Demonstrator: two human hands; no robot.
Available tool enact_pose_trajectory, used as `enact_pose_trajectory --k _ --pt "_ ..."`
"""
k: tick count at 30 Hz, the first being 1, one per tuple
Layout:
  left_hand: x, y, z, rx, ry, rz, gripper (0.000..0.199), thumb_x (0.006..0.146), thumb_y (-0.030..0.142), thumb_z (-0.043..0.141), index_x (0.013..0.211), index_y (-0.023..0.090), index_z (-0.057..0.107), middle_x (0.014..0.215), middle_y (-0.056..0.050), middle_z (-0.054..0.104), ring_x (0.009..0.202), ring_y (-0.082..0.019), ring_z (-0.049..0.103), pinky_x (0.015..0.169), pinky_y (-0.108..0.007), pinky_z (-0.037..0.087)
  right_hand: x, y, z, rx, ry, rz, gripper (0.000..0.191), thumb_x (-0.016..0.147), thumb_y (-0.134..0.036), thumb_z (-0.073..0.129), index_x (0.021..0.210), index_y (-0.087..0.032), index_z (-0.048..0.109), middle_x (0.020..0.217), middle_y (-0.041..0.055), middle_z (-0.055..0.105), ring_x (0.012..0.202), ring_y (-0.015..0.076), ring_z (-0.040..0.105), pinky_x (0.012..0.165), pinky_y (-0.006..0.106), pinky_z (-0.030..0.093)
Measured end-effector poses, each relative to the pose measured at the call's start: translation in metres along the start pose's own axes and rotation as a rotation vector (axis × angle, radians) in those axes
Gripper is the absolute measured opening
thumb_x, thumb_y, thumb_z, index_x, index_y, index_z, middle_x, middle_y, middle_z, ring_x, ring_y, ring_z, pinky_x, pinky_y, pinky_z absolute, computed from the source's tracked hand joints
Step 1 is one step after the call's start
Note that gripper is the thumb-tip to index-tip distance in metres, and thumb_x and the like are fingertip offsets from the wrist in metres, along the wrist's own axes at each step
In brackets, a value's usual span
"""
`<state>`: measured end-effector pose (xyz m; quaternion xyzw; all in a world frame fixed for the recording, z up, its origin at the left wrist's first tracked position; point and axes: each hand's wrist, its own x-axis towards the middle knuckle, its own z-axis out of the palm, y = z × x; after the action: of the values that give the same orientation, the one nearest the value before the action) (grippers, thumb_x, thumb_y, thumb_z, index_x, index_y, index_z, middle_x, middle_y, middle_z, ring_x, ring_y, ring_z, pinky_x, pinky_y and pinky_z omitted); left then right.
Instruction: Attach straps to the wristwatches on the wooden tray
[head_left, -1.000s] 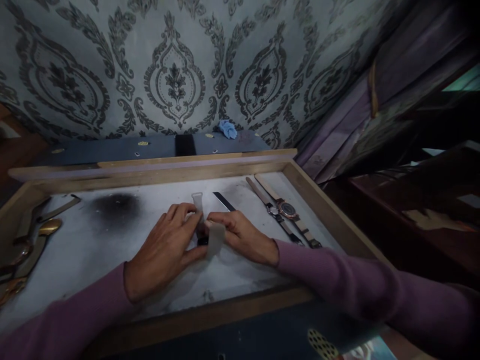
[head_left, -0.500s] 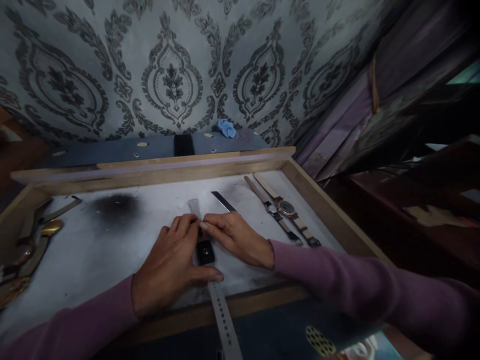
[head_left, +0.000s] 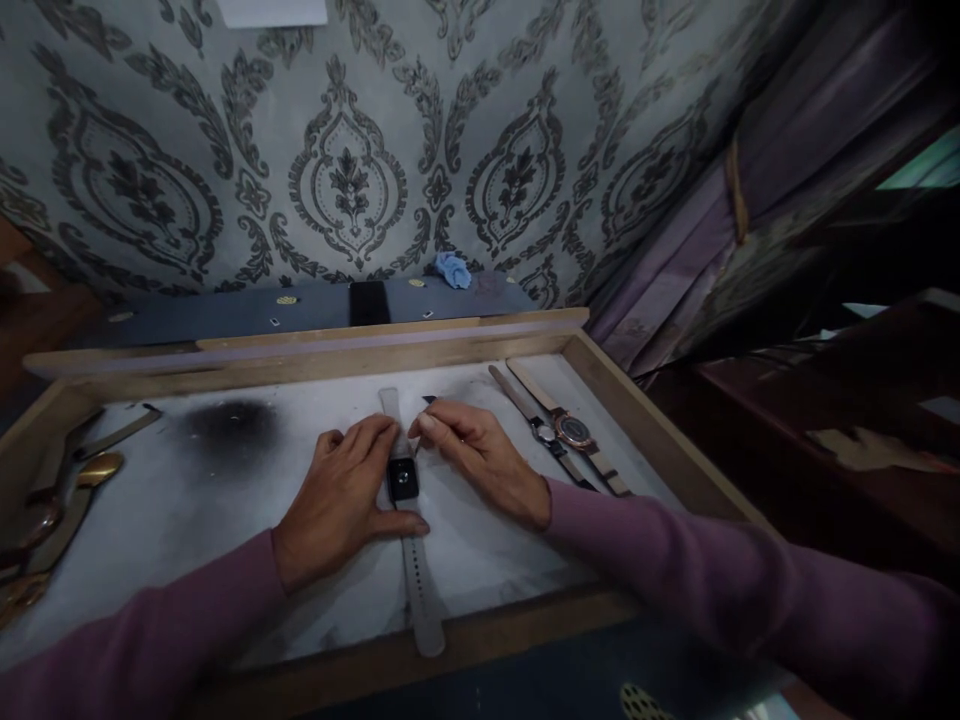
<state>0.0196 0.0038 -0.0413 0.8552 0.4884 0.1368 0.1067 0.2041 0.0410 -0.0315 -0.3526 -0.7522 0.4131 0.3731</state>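
A smartwatch (head_left: pixel 403 479) with a black square face and a pale, holed strap lies lengthwise in a shallow wooden tray (head_left: pixel 660 440). My left hand (head_left: pixel 337 500) steadies it: the fingertips press the strap above the face, and the thumb lies across the strap below. My right hand (head_left: pixel 480 455) is closed in a pinch just right of the upper strap. Something thin seems to poke down from its fingertips, too small to name. The dark tip of a flat blade-like piece (head_left: pixel 429 399) shows behind the right hand, which hides the rest.
Two wristwatches (head_left: pixel 574 430) with light straps lie at the tray's right. Several more watches (head_left: pixel 100 468) are heaped at its left. A dark smudge (head_left: pixel 232 425) marks the white lining. Behind the tray are a black phone (head_left: pixel 369 303) and a crumpled blue cloth (head_left: pixel 453 270).
The smartwatch and my left hand have shifted slightly up and left, and the lower strap lies straighter. My right hand has drawn a little away from the left fingertips and covers more of the blade-like piece.
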Motion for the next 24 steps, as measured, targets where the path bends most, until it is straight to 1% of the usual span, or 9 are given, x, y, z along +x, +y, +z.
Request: enact_pose_trajectory --k 2,4,6,8,14,18,21,24 --pt "-0.001 -0.002 0.002 0.008 0.007 0.019 0.091 0.067 0.064 0.069 0.136 0.014 0.035 0.138 -0.020 0.046 0.126 -0.035 0.043 0.100 -0.053 0.031 0.000 -0.001 0.001 0.054 0.025 0.042 0.032 0.096 -0.035 0.043 0.076 -0.016 0.059 0.057 -0.0044 0.046 0.053 0.0085 0.046 0.052 0.021 0.040" --pt "-0.002 -0.003 0.005 0.002 0.013 0.029 0.094 0.067 0.066 0.067 0.137 0.014 0.034 0.138 -0.020 0.045 0.128 -0.036 0.042 0.104 -0.056 0.027 0.000 0.001 0.004 0.149 0.017 0.100 0.034 0.095 -0.041 0.043 0.076 -0.016 0.057 0.052 -0.0058 0.047 0.046 0.0075 0.046 0.047 0.019 0.040" --pt "-0.002 -0.004 0.007 -0.007 0.020 0.027 0.094 0.066 0.068 0.066 0.138 0.016 0.033 0.139 -0.020 0.046 0.129 -0.037 0.041 0.106 -0.058 0.025 -0.001 0.003 0.007 0.222 0.016 0.137 0.037 0.094 -0.046 0.045 0.076 -0.016 0.056 0.054 -0.0041 0.053 0.047 0.0078 0.052 0.047 0.019 0.045" --pt "-0.003 -0.005 0.009 -0.017 0.025 0.029 0.094 0.066 0.069 0.065 0.138 0.018 0.033 0.139 -0.020 0.046 0.129 -0.036 0.041 0.107 -0.059 0.024 -0.002 0.005 0.008 0.246 0.021 0.151 0.037 0.093 -0.048 0.046 0.078 -0.015 0.056 0.058 -0.0018 0.058 0.051 0.0089 0.057 0.050 0.021 0.049" --pt "-0.002 -0.006 0.011 -0.022 0.032 0.017 0.092 0.065 0.068 0.066 0.137 0.019 0.035 0.140 -0.019 0.046 0.129 -0.038 0.041 0.107 -0.061 0.023 -0.003 0.004 0.005 0.159 -0.036 0.120 0.023 0.093 -0.035 0.052 0.082 -0.015 0.058 0.069 0.0014 0.065 0.064 0.0106 0.063 0.064 0.024 0.054" --pt "-0.003 -0.006 0.015 -0.021 0.025 0.026 0.093 0.067 0.068 0.066 0.137 0.015 0.035 0.140 -0.021 0.045 0.131 -0.038 0.038 0.108 -0.061 0.023 -0.002 0.006 0.005 0.170 -0.037 0.129 0.020 0.091 -0.030 0.056 0.077 -0.015 0.059 0.063 -0.0013 0.062 0.056 0.0086 0.059 0.058 0.022 0.052" --pt "-0.003 -0.004 0.017 -0.020 0.041 0.027 0.092 0.070 0.068 0.063 0.139 0.015 0.034 0.141 -0.023 0.044 0.132 -0.039 0.037 0.108 -0.062 0.021 0.000 0.006 0.006 0.328 -0.075 0.194 0.013 0.084 -0.026 0.064 0.079 -0.015 0.061 0.066 -0.0012 0.063 0.058 0.0086 0.061 0.056 0.021 0.053" --pt "-0.003 -0.004 0.018 -0.021 0.024 0.030 0.088 0.073 0.070 0.058 0.139 0.016 0.033 0.142 -0.023 0.043 0.135 -0.039 0.034 0.108 -0.063 0.021 0.002 0.004 0.010 0.548 -0.082 0.268 0.011 0.079 -0.020 0.070 0.084 -0.015 0.062 0.072 -0.0009 0.066 0.066 0.0094 0.066 0.061 0.021 0.055"
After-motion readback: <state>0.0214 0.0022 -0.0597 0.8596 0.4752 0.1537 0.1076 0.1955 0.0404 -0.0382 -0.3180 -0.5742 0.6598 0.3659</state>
